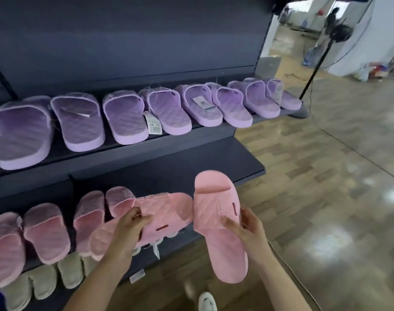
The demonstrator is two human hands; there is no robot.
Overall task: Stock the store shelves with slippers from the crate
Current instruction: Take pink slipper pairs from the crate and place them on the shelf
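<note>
At the shelves [146, 158], my left hand [130, 225] is gripping a pink slipper [167, 209], my right hand [247, 230] gripping a second slipper [214, 212] beside it.

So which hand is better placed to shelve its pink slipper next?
Left. The left hand holds one slipper beside the pink row on the shelf; the right hand holds the other slipper further out, over the floor.

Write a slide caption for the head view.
Left hand grips one pink quilted rubber slipper, right hand a second pink slipper, before the dark metal shelf.
</note>
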